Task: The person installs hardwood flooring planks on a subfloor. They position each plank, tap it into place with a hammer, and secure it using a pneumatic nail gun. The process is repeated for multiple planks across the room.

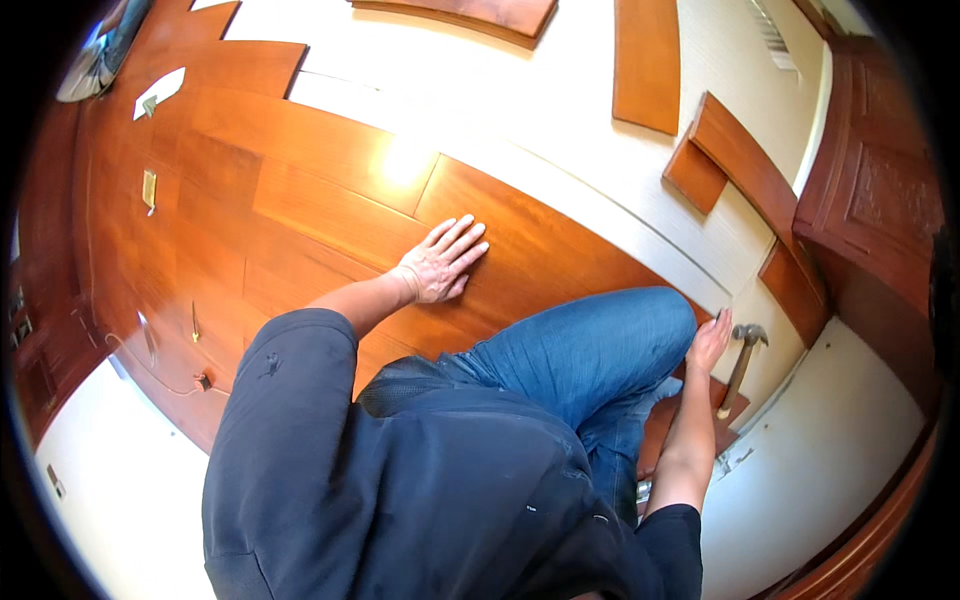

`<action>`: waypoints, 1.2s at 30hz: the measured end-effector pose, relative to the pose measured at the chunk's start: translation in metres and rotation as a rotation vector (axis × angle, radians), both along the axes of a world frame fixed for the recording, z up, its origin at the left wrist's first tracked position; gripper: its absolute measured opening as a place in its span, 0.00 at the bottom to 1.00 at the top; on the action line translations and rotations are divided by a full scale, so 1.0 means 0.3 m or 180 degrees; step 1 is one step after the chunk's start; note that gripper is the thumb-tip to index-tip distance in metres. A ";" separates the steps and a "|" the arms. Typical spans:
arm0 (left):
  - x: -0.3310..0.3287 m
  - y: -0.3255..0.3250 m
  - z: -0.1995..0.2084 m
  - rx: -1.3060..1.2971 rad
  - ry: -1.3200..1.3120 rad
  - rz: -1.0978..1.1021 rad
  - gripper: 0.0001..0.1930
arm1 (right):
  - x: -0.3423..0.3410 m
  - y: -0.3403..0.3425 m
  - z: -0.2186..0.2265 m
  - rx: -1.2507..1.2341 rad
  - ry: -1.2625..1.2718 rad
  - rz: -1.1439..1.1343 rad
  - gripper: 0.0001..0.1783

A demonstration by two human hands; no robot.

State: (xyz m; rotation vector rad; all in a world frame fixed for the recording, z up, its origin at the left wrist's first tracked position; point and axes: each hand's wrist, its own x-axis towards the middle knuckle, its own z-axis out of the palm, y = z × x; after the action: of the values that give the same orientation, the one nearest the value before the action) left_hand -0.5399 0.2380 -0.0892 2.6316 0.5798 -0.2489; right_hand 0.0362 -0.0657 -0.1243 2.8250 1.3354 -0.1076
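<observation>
My left hand [446, 262] lies flat on a glossy brown floorboard [545, 240], fingers stretched out and nothing in them. That board borders the pale underlay [580, 180] on its far side. My right hand [709, 340] is beyond my bent knee, at the right end of the board, with its fingers extended upward and close together; whether it touches the board's end is hard to make out. Just right of it, a claw hammer [740, 370] with a wooden handle lies on the underlay, apart from the fingers.
Loose boards [745, 165] lie stacked crosswise at the right, and another plank [645, 65] rests on the underlay. A carved wooden door [880, 150] stands at the right. Small tools and a cord [165, 382] are on the laid floor at left. Another person's leg [122, 40] shows at far left.
</observation>
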 end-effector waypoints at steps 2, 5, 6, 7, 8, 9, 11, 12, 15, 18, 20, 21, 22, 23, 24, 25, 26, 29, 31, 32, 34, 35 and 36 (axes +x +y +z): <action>0.007 0.003 -0.003 0.0074 -0.0004 0.0022 0.37 | 0.019 -0.003 -0.009 -0.0250 -0.0057 0.0015 0.26; 0.005 -0.011 0.004 0.0267 -0.0116 0.0089 0.36 | 0.014 0.017 0.005 -0.0504 0.0120 -0.0045 0.28; 0.010 -0.022 -0.001 0.0345 -0.0208 0.0113 0.36 | 0.035 0.000 0.003 -0.0607 0.0168 -0.0064 0.29; 0.017 -0.029 -0.004 0.0389 -0.0217 0.0142 0.35 | 0.067 -0.015 0.009 -0.0696 0.0214 0.0033 0.31; 0.021 -0.036 -0.003 0.0461 -0.0242 0.0184 0.35 | 0.088 -0.027 0.007 -0.0724 0.0240 0.0057 0.31; 0.017 -0.039 -0.008 0.0508 -0.0313 0.0189 0.35 | 0.094 -0.037 -0.002 -0.0741 0.0291 0.0075 0.32; 0.013 -0.046 -0.022 0.0627 -0.0496 0.0296 0.33 | 0.127 -0.043 -0.019 -0.0754 0.0370 0.0192 0.33; 0.004 -0.057 -0.041 0.0699 -0.0751 0.0365 0.32 | 0.130 -0.046 -0.027 -0.0758 0.0400 0.0255 0.33; 0.011 -0.055 -0.060 0.1092 -0.1395 0.0626 0.28 | 0.167 -0.024 -0.036 -0.0691 0.0444 0.0479 0.33; 0.032 -0.150 -0.079 0.1106 -0.0958 0.1349 0.27 | 0.161 -0.056 -0.036 -0.0751 0.0559 0.0472 0.34; 0.055 -0.114 -0.050 0.1013 -0.1035 0.1441 0.25 | 0.140 -0.082 -0.049 -0.0582 0.0556 0.0442 0.34; 0.055 -0.074 -0.027 0.0950 -0.0881 0.1461 0.25 | 0.129 -0.098 -0.038 -0.0514 0.0599 0.0409 0.34; 0.045 -0.021 0.000 0.0890 -0.0723 0.1467 0.24 | 0.113 -0.095 -0.042 -0.0443 0.0649 0.0363 0.34; 0.033 0.043 0.007 0.1105 -0.0648 0.1633 0.23 | 0.103 -0.092 -0.046 -0.0377 0.0676 0.0371 0.33; 0.043 0.119 0.010 0.1286 -0.0608 0.1773 0.21 | 0.105 -0.100 -0.042 -0.0331 0.0673 0.0339 0.33; 0.043 0.190 0.021 0.1370 -0.0602 0.1916 0.21 | 0.099 -0.108 -0.046 -0.0277 0.0680 0.0288 0.33; 0.054 0.257 0.031 0.1499 -0.0741 0.1879 0.19 | 0.098 -0.112 -0.044 -0.0308 0.0660 0.0300 0.32; 0.005 0.408 -0.032 0.1852 -0.0435 0.1257 0.07 | 0.095 -0.085 -0.030 -0.0274 0.0599 0.0203 0.31; 0.013 0.432 -0.049 0.1507 0.0082 0.1392 0.10 | 0.090 -0.074 -0.005 -0.0308 0.0551 0.0158 0.31; 0.041 0.419 -0.038 0.1485 0.0072 0.1366 0.10 | 0.085 -0.069 0.016 -0.0418 0.0513 0.0164 0.32; 0.077 0.419 -0.023 0.1470 0.0023 0.1154 0.11 | 0.074 -0.073 0.037 -0.0355 0.0532 0.0009 0.31; 0.098 0.419 -0.020 0.1372 0.0054 0.1084 0.11 | 0.069 -0.079 0.040 -0.0367 0.0528 -0.0079 0.31; 0.113 0.431 -0.012 0.1297 0.0101 0.1046 0.11 | 0.065 -0.067 0.040 -0.0363 0.0532 -0.0130 0.31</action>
State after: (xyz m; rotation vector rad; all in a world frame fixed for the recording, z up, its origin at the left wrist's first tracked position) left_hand -0.5061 0.3672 -0.0927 2.8544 1.1655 -0.0753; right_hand 0.0557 -0.0859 -0.1123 2.8002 1.2544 -0.4151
